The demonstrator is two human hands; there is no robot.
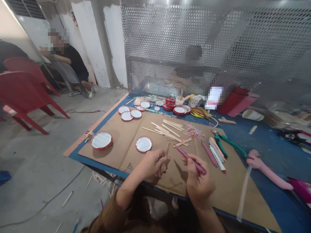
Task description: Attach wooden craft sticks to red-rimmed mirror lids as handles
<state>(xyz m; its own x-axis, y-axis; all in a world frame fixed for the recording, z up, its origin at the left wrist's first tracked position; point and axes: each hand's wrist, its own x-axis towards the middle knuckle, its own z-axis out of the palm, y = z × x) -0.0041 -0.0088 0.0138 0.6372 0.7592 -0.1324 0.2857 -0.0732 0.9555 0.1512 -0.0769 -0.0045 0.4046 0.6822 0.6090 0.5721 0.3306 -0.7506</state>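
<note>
My left hand (153,161) is closed around a wooden craft stick (167,148), whose upper end points up. In my right hand (200,183) is a purple marker (193,161), its tip toward the stick but apart from it. Both hands are over the near edge of a brown cardboard sheet (126,137). A red-rimmed jar lid (143,144) lies just beyond the left hand. Loose craft sticks (170,130) are scattered farther back, beside a small heap of colourful bands (194,131). Several other markers (217,157) lie right of the right hand.
Green-handled pliers (233,144) and a pink glue gun (269,173) with a clear glue stick lie at right. Another red-rimmed lid (101,140) is at left. Several lids stand before a perforated metal panel (155,48). A person (75,60) sits beyond a red chair (29,94).
</note>
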